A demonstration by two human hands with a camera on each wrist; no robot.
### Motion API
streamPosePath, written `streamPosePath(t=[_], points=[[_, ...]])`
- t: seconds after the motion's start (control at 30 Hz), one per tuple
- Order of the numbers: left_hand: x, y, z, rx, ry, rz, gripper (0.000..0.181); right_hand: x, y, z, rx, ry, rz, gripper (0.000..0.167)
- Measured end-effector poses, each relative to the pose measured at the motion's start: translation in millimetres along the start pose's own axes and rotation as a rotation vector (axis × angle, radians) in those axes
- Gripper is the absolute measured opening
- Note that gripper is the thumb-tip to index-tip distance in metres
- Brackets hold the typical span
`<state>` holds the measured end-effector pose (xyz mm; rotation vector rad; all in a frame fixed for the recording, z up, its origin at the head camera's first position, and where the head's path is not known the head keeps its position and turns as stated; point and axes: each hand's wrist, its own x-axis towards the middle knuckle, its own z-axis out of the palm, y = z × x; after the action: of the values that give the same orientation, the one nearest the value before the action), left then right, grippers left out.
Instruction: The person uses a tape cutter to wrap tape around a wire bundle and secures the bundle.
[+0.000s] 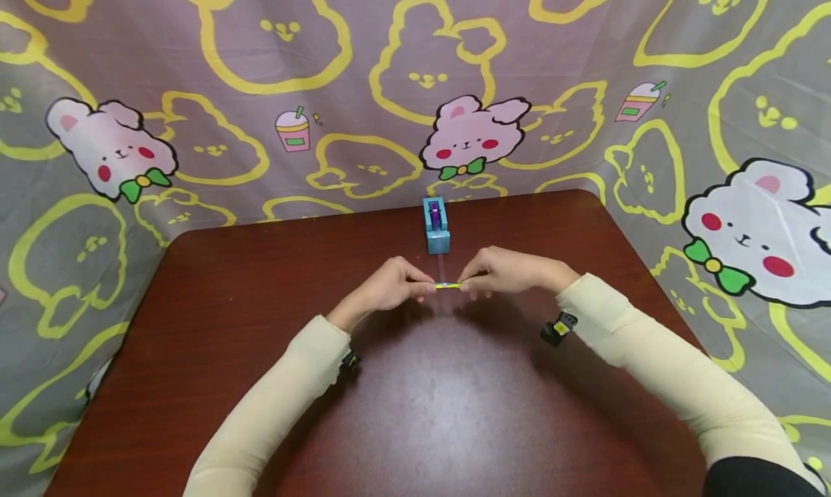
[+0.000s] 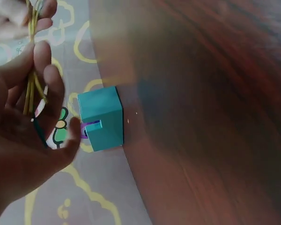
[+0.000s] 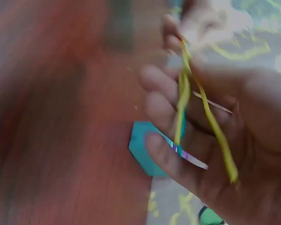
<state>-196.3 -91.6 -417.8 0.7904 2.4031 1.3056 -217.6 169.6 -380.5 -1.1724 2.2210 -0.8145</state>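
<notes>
A thin bundle of yellow strands point(image 1: 448, 286) is stretched between the two hands above the table. My left hand point(image 1: 392, 284) pinches its left end between thumb and fingers; in the left wrist view strand ends hang past the fingers of the left hand point(image 2: 33, 108). Its other end is pinched by my right hand point(image 1: 500, 270). The right wrist view shows yellow strands point(image 3: 183, 93) and a small striped piece along the palm of the right hand point(image 3: 253, 126). Beyond the hands stands a blue tape dispenser point(image 1: 438, 242) with a purple core; a clear strip runs from it toward the bundle.
The dark red-brown wooden table point(image 1: 260, 410) reflects light near its middle. A grey curtain point(image 1: 363, 107) with yellow outlines and white rabbit figures hangs behind the table and at both sides. Small dark devices are strapped at both wrists.
</notes>
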Motion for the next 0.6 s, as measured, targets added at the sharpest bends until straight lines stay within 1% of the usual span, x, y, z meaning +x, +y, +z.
streamPosePath(t=[0.07, 0.17, 0.2, 0.27, 0.33, 0.4, 0.5, 0.6], points=[[-2.5, -0.7, 1.8, 0.122, 0.062, 0.104, 0.013, 3.6, 9, -7, 0.18, -0.071, 0.075, 0.027], [-6.5, -2.7, 4.1, 0.334, 0.168, 0.262, 0.01, 10.1, 31, -10, 0.474, -0.158, 0.176, 0.043], [-7.6, -3.2, 4.8, 0.408, 0.202, 0.302, 0.009, 12.3, 39, -9, 0.561, -0.18, 0.204, 0.048], [-9.3, -4.3, 6.5, 0.519, 0.251, 0.362, 0.009, 16.9, 55, -3, 0.712, -0.219, 0.238, 0.057], [-10.3, -5.2, 8.2, 0.596, 0.272, 0.396, 0.008, 20.8, 70, 6, 0.81, -0.256, 0.239, 0.063], [-10.6, -5.6, 9.4, 0.657, 0.285, 0.425, 0.007, 24.4, 81, 17, 0.875, -0.275, 0.213, 0.065], [-12.2, -6.3, 10.5, 0.717, 0.298, 0.455, 0.006, 28.7, 91, 31, 0.953, -0.279, 0.138, 0.055], [-13.8, -6.9, 10.2, 0.736, 0.311, 0.472, 0.006, 31.8, 96, 39, 1.014, -0.273, 0.041, 0.042]])
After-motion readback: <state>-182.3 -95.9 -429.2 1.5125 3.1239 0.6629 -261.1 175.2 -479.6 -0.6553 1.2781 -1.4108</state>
